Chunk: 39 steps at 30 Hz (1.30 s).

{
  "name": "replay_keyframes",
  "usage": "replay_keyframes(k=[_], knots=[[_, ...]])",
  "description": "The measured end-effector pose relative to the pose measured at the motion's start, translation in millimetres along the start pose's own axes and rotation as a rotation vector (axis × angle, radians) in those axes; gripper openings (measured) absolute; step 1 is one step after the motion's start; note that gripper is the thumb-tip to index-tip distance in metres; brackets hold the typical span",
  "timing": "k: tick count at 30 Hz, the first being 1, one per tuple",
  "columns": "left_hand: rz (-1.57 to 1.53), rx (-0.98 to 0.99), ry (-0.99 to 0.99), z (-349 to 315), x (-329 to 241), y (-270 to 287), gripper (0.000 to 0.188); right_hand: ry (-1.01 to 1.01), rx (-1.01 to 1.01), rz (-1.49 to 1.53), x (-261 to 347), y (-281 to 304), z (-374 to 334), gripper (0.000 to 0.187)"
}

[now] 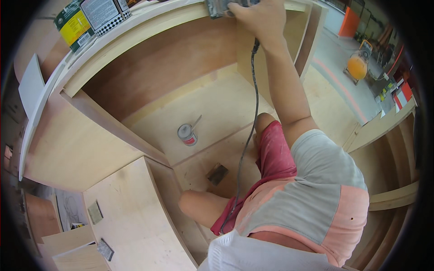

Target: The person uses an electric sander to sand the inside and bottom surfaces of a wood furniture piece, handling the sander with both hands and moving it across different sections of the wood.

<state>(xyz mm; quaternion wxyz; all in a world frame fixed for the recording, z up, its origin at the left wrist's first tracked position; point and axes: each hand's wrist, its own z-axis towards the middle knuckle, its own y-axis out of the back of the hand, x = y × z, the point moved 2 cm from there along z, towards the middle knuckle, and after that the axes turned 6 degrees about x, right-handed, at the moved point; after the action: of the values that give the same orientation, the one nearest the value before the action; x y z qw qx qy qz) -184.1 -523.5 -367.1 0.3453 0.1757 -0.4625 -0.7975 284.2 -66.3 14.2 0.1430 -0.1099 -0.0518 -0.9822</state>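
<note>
1. The room looks like a workshop, with a gray floor (332, 67) at the upper right and an orange machine (357, 67) on it.
2. A big wooden frame (81, 144) goes around the person, who has bare knees, red shorts (276, 151) and a gray and pink shirt (312, 198).
3. The right hand (257, 20) reaches up to the top edge of the view. It is curled over a gray tool (219, 8), with the thumb lying on it. The top edge cuts off part of the tool.
4. The gray tool is up by the top board of the frame. I cannot tell if it touches the wood.
5. A black cord (255, 99) hangs down from near the right hand and crosses the shorts.
6. The left hand is out of sight, so I cannot tell how its fingers are.
7. Inside the frame, a small can (189, 139) stands on pale wood, with a thin stick (197, 120) by its top.
8. A dark square block (217, 174) lies near the knees.
9. A green and yellow can (73, 27) stands up on the top board.
</note>
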Motion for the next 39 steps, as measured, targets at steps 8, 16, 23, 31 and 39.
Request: replay_keyframes(k=[8,16,23,31,39], knots=[[0.006,-0.009,0.005,-1.7,1.0,0.5,0.050,0.037,0.222,0.086,16.0,6.1,-9.3,0.060],[-0.003,-0.021,0.004,-2.3,4.6,-1.2,0.051,-0.165,-0.046,-0.001,10.6,-2.5,11.5,0.068],[0.006,-0.021,0.011,-2.1,8.5,-0.5,0.051,-0.159,-0.092,0.001,35.4,-15.0,18.2,0.066],[-0.009,-0.015,0.006,3.0,12.0,-3.7,0.052,-0.099,-0.087,0.076,61.0,-16.8,15.4,0.066],[-0.023,-0.008,0.040,5.9,4.3,0.6,0.052,0.211,0.104,0.121,37.2,-8.4,-20.2,0.064]])
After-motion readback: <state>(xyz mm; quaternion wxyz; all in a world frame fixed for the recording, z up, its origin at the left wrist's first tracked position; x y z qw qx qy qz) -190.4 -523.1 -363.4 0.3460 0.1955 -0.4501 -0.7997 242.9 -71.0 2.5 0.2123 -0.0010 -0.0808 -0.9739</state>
